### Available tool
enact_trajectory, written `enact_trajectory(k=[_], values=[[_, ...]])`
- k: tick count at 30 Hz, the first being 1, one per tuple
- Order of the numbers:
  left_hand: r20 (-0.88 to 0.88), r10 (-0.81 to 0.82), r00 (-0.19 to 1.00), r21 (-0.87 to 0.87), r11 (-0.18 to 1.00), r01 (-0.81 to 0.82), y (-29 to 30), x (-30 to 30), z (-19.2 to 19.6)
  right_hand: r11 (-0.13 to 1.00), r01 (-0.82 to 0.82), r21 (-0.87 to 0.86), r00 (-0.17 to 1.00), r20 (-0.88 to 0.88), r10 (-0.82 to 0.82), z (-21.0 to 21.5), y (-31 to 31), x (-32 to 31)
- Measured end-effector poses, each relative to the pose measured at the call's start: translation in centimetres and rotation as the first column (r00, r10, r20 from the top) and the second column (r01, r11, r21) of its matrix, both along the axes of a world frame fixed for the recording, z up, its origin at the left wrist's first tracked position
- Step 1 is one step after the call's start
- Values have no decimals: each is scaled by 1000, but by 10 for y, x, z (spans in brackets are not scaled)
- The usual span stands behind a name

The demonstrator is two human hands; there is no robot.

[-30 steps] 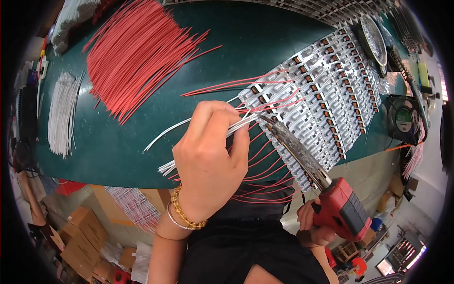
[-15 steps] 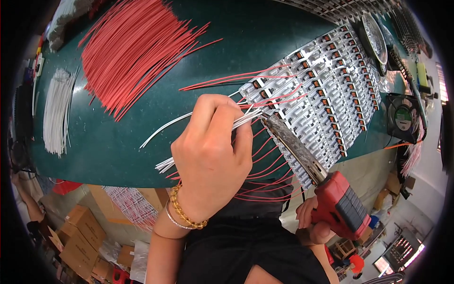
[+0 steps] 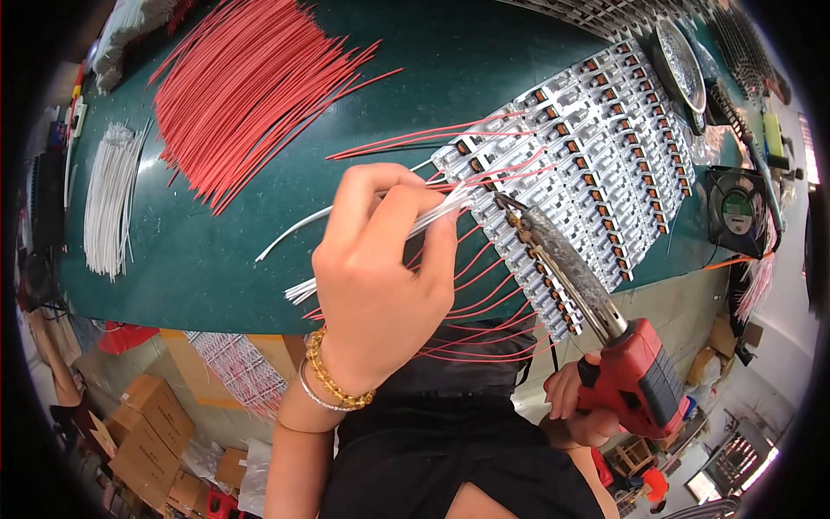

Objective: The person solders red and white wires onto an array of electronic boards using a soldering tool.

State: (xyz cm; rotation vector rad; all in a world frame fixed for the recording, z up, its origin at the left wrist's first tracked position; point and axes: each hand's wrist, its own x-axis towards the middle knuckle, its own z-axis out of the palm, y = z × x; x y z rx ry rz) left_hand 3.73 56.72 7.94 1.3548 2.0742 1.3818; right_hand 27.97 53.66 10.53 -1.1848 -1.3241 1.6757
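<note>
A bunch of thin white wires [image 3: 437,213] is pinched in my left hand [image 3: 380,264], closed, with their ends close to a panel of small circuit boards [image 3: 575,147]. Red wires [image 3: 497,303] trail from the panel's near-left edge, some passing under my left hand. My right hand [image 3: 581,405] is wrapped round the handle of a red and black soldering gun [image 3: 635,372]. Its grey, stained barrel lies over the panel's near side, and the tip [image 3: 501,201] points at the row beside the white wire ends. Whether the tip touches the boards I cannot tell.
Loose red wires [image 3: 259,95] lie in a large pile at the back left, and a bundle of white wires [image 3: 112,203] lies left of it. A metal dish [image 3: 679,65] and a small black fan [image 3: 735,212] stand to the right. Cardboard boxes [image 3: 151,441] are on the floor below.
The soldering gun has shifted a little to the right, its tip drawing away from the white wire ends. My left hand has barely moved and keeps its pinch on the wires.
</note>
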Motion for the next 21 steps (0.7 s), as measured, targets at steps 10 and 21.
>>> enact_trajectory(k=[10, 21], values=[[-45, -59, 997, -79, 995, 55, -4, 2, -1, 990, 45, -137, 985, -159, -67, -1, 2, 3], [-67, -72, 995, -82, 994, 67, -4, 1, -1, 996, 64, -61, 995, 83, -59, -1, -4, 9]])
